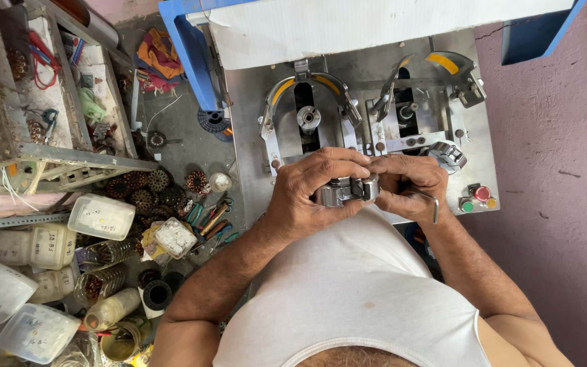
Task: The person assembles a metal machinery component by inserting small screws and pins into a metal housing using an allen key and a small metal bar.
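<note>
My left hand (310, 187) wraps around a small silver metal part (340, 191), held close to my body above the front edge of a steel machine table (246, 122). My right hand (405, 187) grips the right end of the same part, fingers pinched at its top. A bent metal key (435, 207) sticks out under my right hand. Behind the hands stand two winding fixtures: the left one (308, 117) with yellow-striped curved arms, the right one (412, 109) with clamps.
A red button (482, 193), a green one (467, 206) and a yellow one sit at the table's right front. Left of it, the floor holds plastic boxes (101, 216), copper-wound coils (197, 181), pliers (202, 214) and a metal shelf frame (69, 160). A mauve wall (558, 170) lies right.
</note>
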